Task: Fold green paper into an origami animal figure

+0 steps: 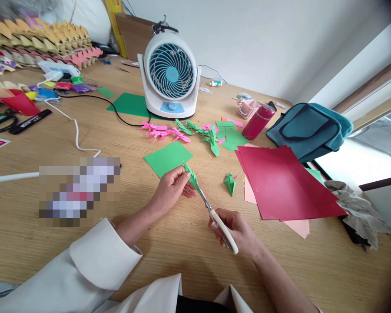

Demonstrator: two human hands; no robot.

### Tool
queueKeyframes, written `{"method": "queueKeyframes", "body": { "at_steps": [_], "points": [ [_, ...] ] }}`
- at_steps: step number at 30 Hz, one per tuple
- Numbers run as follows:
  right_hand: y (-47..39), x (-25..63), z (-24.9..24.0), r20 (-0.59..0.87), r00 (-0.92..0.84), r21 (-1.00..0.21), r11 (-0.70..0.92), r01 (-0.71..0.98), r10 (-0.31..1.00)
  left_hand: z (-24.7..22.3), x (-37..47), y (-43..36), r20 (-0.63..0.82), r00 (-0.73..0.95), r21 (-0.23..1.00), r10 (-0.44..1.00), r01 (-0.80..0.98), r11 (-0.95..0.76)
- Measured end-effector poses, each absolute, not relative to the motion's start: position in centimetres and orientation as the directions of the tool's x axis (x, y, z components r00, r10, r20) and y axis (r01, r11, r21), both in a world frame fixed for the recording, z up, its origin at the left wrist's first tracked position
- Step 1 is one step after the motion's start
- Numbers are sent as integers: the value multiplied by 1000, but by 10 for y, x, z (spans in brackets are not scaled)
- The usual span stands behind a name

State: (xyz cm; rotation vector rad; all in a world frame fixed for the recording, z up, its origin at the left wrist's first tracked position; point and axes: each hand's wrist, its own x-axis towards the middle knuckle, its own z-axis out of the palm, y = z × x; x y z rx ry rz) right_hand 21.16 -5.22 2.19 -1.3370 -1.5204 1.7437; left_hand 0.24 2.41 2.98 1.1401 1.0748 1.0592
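Observation:
Between the thumb and fingers of my left hand (pixel 174 184) is a narrow folded piece of green paper (pixel 190 172), its pointed end sticking up. My right hand (pixel 236 230) grips white-handled scissors (pixel 224 231), whose blades reach up and left onto the green fold. Whether the blades are cutting into it I cannot tell. Just beyond my left hand lies a flat green sheet (pixel 167 157). Another folded green piece (pixel 230 184) rests on the table to the right of the blades.
A white fan (pixel 172 74) stands at the back, with pink cut pieces (pixel 159 131) and green cut pieces (pixel 211 139) before it. Red sheets (pixel 286 182), a red bottle (pixel 259 121) and a teal bag (pixel 313 128) are rightward. A white cable (pixel 76 130) crosses the left side.

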Motion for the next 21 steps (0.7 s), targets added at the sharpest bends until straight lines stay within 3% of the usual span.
{"method": "queueKeyframes", "body": {
  "at_steps": [21],
  "points": [
    [-52, 211, 22, -368, -401, -925, -284, 254, 839, 29, 3, 24, -111, 175, 985, 978, -111, 131]
  ]
}}
